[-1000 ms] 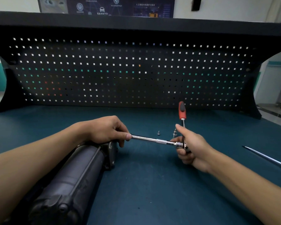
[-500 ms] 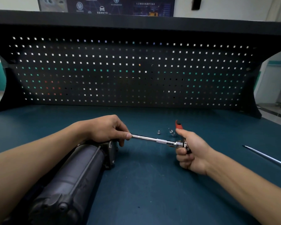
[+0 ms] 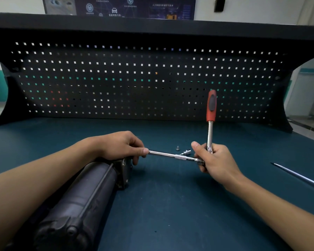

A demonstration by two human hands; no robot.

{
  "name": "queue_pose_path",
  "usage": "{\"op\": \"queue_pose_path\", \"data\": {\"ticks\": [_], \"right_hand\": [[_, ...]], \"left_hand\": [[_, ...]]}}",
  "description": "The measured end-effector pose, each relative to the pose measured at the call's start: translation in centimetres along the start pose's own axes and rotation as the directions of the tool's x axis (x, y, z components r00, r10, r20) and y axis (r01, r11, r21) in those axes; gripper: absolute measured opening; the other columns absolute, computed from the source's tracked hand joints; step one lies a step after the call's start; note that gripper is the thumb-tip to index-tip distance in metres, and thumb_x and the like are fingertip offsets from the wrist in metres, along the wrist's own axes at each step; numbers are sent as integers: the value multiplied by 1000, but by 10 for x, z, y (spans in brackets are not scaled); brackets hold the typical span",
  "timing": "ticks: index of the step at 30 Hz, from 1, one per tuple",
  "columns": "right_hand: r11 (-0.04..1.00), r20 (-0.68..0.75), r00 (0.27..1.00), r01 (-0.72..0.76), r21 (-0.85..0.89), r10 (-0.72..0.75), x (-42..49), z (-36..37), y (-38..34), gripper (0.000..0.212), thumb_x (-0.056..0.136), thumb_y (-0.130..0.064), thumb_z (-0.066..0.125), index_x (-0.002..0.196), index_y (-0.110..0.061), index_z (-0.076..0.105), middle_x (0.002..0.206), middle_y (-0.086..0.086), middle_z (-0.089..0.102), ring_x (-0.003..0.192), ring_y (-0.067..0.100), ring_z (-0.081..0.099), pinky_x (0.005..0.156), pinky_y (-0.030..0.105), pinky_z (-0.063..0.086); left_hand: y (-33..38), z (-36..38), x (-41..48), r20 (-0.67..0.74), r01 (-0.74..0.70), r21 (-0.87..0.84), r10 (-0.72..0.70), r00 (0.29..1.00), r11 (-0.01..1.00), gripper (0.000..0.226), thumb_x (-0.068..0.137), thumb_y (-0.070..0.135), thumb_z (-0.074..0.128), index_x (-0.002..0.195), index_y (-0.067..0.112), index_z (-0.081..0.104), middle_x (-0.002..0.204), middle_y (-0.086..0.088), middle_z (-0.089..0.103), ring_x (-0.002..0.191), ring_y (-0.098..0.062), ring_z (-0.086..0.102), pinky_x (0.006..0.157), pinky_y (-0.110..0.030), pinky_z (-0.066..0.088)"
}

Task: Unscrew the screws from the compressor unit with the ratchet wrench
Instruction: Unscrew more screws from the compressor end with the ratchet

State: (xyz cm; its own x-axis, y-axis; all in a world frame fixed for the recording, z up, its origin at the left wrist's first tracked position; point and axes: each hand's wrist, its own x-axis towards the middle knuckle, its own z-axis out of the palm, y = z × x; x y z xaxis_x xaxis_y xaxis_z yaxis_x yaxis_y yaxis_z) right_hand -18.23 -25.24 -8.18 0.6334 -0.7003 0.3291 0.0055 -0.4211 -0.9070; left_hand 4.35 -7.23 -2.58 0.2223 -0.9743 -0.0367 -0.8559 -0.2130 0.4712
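The dark compressor unit [image 3: 76,201] lay at the lower left of the frame. The left hand [image 3: 120,145] sat over its far end, fingers curled, pinching the extension bar [image 3: 170,155] where it met the unit. Right of centre, the right hand [image 3: 216,160] gripped the ratchet wrench [image 3: 211,107] near its head, red handle upright. A loose screw [image 3: 177,148] and a socket [image 3: 186,152] lay on the table [image 3: 170,205] just above the bar

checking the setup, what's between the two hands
Head view: the extension bar of the wrench runs from the left hand to the right hand; behind it lie a loose screw and a small socket.
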Motion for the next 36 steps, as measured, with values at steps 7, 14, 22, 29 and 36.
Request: {"op": "queue_pose_path", "data": {"ticks": [7, 14, 22, 29, 36], "right_hand": [[980, 21, 985, 174, -92, -173, 3, -8, 3, 46, 73, -62, 69, 63, -17, 66, 53, 8, 62, 47, 10, 54, 49, 21, 44], [841, 181, 868, 493, -220, -462, 7, -14, 14, 30, 86, -52, 68, 78, -22, 71, 69, -2, 64, 65, 16, 61, 63, 39, 50], [551, 282, 695, 705, -446, -661, 15, -21, 13, 17, 93, -44, 68, 99, -29, 74, 76, -14, 59, 68, 7, 56, 59, 37, 49], [555, 311, 749, 650, -519, -585, 18, -20, 19, 26, 85, -45, 74, 110, -39, 68, 72, -15, 62, 65, 5, 57, 59, 35, 53], [940, 327, 942, 182, -290, -82, 12, -17, -2, 44, 84, -60, 67, 70, -20, 74, 55, -6, 60, 50, 9, 48, 50, 21, 41]], "left_hand": [[0, 0, -1, 6, -3, -8, 4, 1000, 1000, 31, 97, 51, 52, 95, 28, 72, 80, 12, 75, 71, 0, 59, 77, -23, 47], [-2, 1, 0, 23, -12, 4, 12, 1000, 1000, 27, 97, 51, 53, 96, 30, 71, 81, 12, 75, 71, 0, 59, 78, -24, 47], [-1, -2, -3, 32, -26, -9, 26, 999, 1000, 21, 98, 48, 54, 95, 34, 69, 82, 11, 75, 74, -2, 60, 81, -30, 48], [-3, -2, 0, -5, -38, 51, 38, 999, 998, 28, 97, 49, 57, 86, 28, 72, 80, 15, 74, 63, 1, 51, 62, -13, 40], [-4, -5, 2, 5, -71, 69, 70, 998, 995, 30, 96, 46, 59, 81, 24, 75, 76, 16, 72, 59, 4, 49, 62, -12, 39]]}}
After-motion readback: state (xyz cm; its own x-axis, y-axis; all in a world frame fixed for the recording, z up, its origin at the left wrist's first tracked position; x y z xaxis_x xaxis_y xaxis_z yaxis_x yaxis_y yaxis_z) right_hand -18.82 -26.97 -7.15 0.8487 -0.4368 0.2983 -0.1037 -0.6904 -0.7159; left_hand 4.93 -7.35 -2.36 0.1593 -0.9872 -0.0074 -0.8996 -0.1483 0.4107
